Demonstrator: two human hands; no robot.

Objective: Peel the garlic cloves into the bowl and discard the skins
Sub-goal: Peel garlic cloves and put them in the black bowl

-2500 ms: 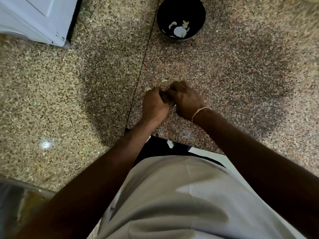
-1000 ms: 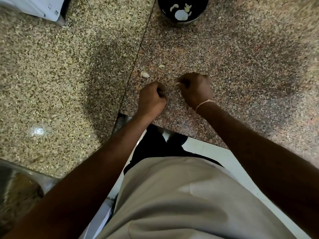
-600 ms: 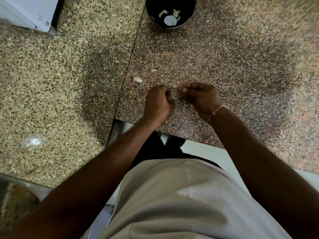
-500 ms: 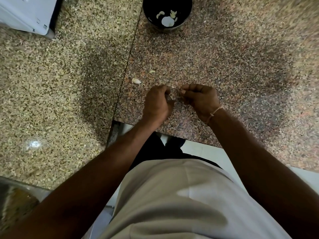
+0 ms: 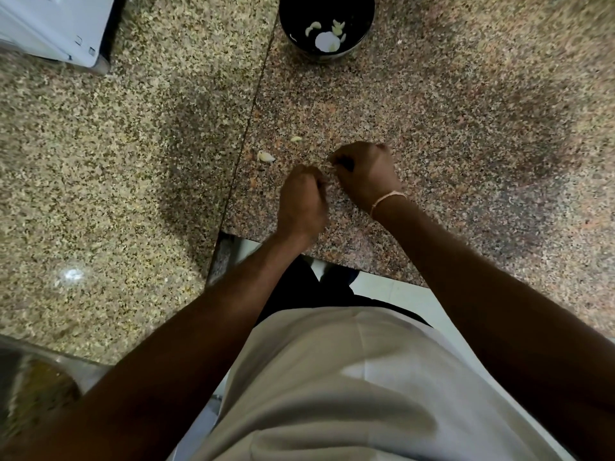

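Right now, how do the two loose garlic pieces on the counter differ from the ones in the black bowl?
The larger counter piece and smaller counter piece lie apart on bare speckled stone, near the hands; the bowl pieces sit clustered inside the black bowl at the far edge. The counter holds two, the bowl several. All look pale and whitish; peeled or not is unclear.

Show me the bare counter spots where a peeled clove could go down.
Free: the reddish slab right of the right hand, and the strip between the bowl and the hands. Also the speckled slab left of the seam. Crowded: just left of the left hand, where two garlic bits lie.
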